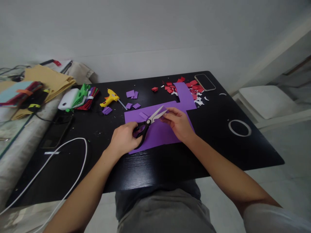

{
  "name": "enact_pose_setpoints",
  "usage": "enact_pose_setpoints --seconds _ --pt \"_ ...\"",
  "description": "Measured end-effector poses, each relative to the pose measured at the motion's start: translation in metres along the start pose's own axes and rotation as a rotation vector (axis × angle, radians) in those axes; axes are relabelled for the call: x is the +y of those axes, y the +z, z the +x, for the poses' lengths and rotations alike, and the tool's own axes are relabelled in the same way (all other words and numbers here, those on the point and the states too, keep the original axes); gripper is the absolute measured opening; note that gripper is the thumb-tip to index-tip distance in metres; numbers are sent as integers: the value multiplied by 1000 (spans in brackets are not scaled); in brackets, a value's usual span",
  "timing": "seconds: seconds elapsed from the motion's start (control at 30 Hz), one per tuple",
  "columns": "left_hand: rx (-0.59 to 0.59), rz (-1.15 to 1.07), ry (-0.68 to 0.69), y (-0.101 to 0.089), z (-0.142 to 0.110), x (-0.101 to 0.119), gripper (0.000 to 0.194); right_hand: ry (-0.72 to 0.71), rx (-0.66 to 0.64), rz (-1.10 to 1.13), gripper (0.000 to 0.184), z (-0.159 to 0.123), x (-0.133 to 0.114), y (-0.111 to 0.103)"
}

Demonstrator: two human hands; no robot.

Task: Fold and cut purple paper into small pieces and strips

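Observation:
My left hand (124, 137) is closed round the black handles of a pair of scissors (145, 128). Their blades stand a little apart and point up and to the right. Between the fingertips of my right hand (178, 123) is a small piece of purple paper (164, 111), right by the blade tips. Beneath both hands lies a large purple sheet (160, 132) on the black table. A small purple cut piece (143, 115) rests on that sheet, left of the blades.
A yellow glue gun (110, 98) lies at the back left, near several purple pieces (132, 94). Red scraps (194, 87), a purple strip (185, 95) and a phone (204, 82) are at the back right. A tape ring (239, 128) lies right; a white cable (84, 155) loops left.

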State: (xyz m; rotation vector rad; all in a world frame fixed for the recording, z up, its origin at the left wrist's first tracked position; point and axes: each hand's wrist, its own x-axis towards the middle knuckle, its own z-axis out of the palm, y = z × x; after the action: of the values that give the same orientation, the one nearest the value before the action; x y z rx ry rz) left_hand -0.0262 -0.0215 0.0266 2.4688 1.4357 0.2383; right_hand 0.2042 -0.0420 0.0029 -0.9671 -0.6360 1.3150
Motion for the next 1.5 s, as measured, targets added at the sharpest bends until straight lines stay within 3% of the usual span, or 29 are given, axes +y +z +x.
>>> enact_pose_setpoints --seconds 0.4,0.63,1.17,1.5 --pt "-12 -24 1 0 0 0 19 1 -8 -21 24 3 3 -3" --pt "-11 -9 -12 1 1 1 20 -11 -11 -51 35 1 1 -3" --pt "-3 36 -23 3 3 -3 20 -40 35 -19 28 2 -5 -4" --pt "3 54 37 3 2 -4 21 -10 -51 -70 35 0 -8 -3"
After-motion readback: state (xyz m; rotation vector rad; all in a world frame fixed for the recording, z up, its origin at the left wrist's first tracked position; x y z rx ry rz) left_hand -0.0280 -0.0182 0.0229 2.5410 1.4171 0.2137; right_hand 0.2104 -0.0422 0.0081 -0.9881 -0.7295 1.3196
